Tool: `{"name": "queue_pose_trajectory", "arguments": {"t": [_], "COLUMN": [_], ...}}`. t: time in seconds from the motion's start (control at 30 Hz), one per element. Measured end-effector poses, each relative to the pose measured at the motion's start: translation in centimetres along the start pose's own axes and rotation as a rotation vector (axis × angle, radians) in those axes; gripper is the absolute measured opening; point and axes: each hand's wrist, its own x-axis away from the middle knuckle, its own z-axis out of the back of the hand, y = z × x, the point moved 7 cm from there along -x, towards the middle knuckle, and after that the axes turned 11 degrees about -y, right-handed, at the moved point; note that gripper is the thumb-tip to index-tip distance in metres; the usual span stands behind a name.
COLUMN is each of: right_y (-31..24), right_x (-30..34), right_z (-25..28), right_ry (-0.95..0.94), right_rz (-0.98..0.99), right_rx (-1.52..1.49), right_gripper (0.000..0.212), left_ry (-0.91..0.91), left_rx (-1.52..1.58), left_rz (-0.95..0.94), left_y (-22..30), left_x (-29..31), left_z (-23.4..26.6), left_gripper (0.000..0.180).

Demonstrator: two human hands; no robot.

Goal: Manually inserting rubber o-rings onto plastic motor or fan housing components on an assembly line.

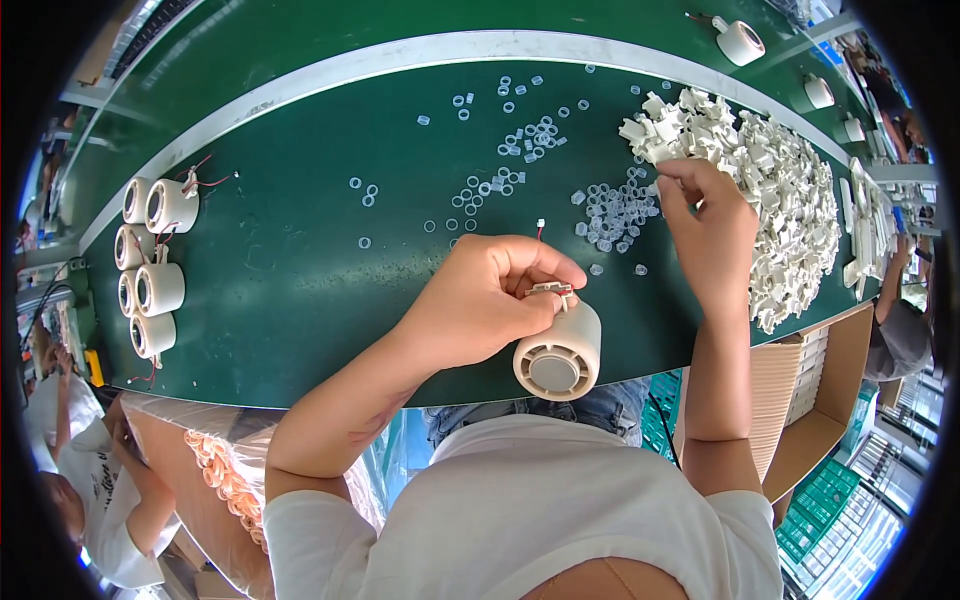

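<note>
My left hand [480, 300] grips a cream-white cylindrical motor housing [585, 335] near the table's front edge. Its round end, with a grey disc and slots around it, faces me. A small white plastic clip [553, 289] sits on top of the housing, under my left thumb and fingers. A short red wire with a white connector [541, 223] sticks up behind that hand. My right hand [712, 235] is at the left edge of a heap of white plastic clips [790, 210], its thumb and forefinger pinched together. Clear rings [610, 215] lie just left of it; whatever it pinches is too small to tell.
Several white motor housings [155, 285] with wires stand on the green table [300, 310] at left. More clear rings [530, 140] lie scattered mid-table. A pale rail [400, 55] runs along the back. An open cardboard box [815, 450] stands at lower right; other people work at both sides.
</note>
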Motion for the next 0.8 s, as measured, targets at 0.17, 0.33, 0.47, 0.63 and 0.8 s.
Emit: {"name": "queue_pose_trajectory", "arguments": {"t": [0.17, 0.33, 0.47, 0.63, 0.8], "right_y": [-1.9, -3.3, -3.6, -4.7, -6.4], "right_x": [3.2, 5.4, 6.0, 6.2, 5.9], "right_z": [-2.0, -3.7, -3.5, -3.2, -1.9], "right_ry": [-0.317, -0.401, -0.331, -0.327, -0.269], "right_rz": [-0.002, -0.005, 0.038, 0.129, 0.359], "right_rx": [-1.261, -1.473, -1.393, -1.144, -0.702], "right_gripper": [0.010, 0.011, 0.012, 0.016, 0.022], "left_ry": [0.027, 0.039, 0.004, -0.005, -0.032], "left_rx": [0.014, 0.069, 0.052, 0.080, 0.184], "left_rz": [0.011, -0.049, -0.081, -0.084, -0.105], "left_y": [-0.4, -0.3, 0.0, 0.1, 0.4], "left_x": [0.0, -0.1, 0.0, 0.2, 0.4], "left_z": [0.4, 0.4, 0.2, 0.1, 0.1], "left_gripper": [0.018, 0.021, 0.021, 0.023, 0.026]}}
